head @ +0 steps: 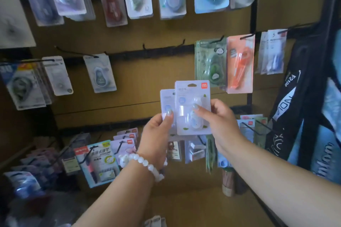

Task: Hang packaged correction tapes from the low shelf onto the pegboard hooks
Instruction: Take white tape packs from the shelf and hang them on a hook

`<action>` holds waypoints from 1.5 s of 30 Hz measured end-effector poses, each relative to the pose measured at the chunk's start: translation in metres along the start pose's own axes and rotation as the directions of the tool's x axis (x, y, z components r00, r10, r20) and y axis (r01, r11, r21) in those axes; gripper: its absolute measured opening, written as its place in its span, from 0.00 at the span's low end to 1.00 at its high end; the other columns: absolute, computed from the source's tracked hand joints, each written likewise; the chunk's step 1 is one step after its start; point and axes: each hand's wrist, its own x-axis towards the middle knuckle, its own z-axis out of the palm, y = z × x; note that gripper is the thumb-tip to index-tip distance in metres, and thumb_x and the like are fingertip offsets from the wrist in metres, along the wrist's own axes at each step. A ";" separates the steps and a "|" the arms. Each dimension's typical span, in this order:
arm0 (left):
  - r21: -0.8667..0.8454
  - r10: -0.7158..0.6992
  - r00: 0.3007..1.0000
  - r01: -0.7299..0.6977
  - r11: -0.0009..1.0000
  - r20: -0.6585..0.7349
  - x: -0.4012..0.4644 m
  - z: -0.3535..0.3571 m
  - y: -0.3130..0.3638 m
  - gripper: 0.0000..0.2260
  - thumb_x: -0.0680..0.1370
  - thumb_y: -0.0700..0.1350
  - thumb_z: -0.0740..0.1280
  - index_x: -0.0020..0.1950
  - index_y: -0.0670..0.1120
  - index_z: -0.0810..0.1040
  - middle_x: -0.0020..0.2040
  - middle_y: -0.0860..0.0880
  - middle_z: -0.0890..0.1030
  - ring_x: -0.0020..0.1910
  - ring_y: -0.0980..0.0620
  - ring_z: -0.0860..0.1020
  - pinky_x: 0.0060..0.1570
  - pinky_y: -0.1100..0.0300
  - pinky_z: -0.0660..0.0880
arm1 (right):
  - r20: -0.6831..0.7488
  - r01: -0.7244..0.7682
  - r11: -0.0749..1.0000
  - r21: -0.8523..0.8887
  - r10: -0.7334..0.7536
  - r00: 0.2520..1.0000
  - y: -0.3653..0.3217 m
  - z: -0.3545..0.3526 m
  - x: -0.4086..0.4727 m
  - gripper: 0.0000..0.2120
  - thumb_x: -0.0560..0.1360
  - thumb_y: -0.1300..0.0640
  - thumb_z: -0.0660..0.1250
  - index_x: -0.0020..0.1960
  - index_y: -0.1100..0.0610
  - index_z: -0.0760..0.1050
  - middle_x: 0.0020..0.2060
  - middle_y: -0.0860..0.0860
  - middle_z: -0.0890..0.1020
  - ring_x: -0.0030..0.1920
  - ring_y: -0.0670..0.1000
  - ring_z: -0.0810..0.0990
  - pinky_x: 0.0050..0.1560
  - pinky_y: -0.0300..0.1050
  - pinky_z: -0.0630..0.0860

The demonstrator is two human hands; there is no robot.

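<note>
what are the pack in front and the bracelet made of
White carded correction tape pack: seemingly matte card under a glossy clear plastic blister, which catches a highlight. White beaded bracelet on the left wrist: smooth, milky, shiny round beads, possibly stone, glass or plastic.

Held pack (192, 107) pale lilac, red logo; hanging pack (239, 64) orange; bracelet (145, 164) white.

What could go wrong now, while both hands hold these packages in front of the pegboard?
The right hand pinches the front white blister-packed correction tape only at its edge, so it may slip. The left hand holds a second white package behind it; the two overlap and could snag. The bare black hooks look thin, so the hang hole could miss them.
</note>
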 end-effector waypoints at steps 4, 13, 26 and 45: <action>0.017 0.066 0.997 -0.065 0.998 -0.043 0.009 -0.007 0.025 0.10 0.81 0.51 0.63 0.53 0.49 0.82 0.49 0.47 0.87 0.49 0.46 0.86 0.49 0.49 0.80 | 0.038 0.078 0.992 0.094 -0.082 0.996 -0.035 0.011 0.021 0.04 0.72 0.59 0.72 0.45 0.55 0.77 0.41 0.49 0.84 0.41 0.48 0.84 0.40 0.43 0.80; -0.035 0.044 0.988 -0.049 0.998 -0.146 0.017 -0.020 0.042 0.12 0.77 0.54 0.66 0.53 0.50 0.82 0.53 0.44 0.86 0.53 0.41 0.84 0.57 0.36 0.77 | 0.012 0.089 0.988 0.129 -0.091 0.996 -0.078 0.032 0.062 0.03 0.72 0.56 0.72 0.44 0.53 0.79 0.41 0.47 0.85 0.38 0.45 0.85 0.36 0.41 0.80; -0.027 0.073 0.981 -0.079 0.997 -0.177 0.011 -0.025 0.045 0.11 0.76 0.56 0.66 0.52 0.52 0.81 0.57 0.46 0.84 0.56 0.42 0.82 0.58 0.38 0.78 | -0.083 -0.003 0.989 0.149 0.015 0.996 -0.079 0.037 0.070 0.02 0.73 0.56 0.71 0.45 0.53 0.80 0.41 0.44 0.85 0.40 0.43 0.84 0.36 0.39 0.79; -0.032 0.061 0.978 -0.069 0.997 -0.198 0.012 -0.031 0.043 0.10 0.78 0.54 0.65 0.51 0.51 0.82 0.56 0.49 0.85 0.55 0.44 0.83 0.57 0.39 0.78 | -0.170 -0.421 0.907 0.025 0.419 0.892 -0.056 0.070 0.116 0.31 0.68 0.36 0.71 0.60 0.58 0.71 0.44 0.52 0.76 0.46 0.53 0.80 0.45 0.46 0.81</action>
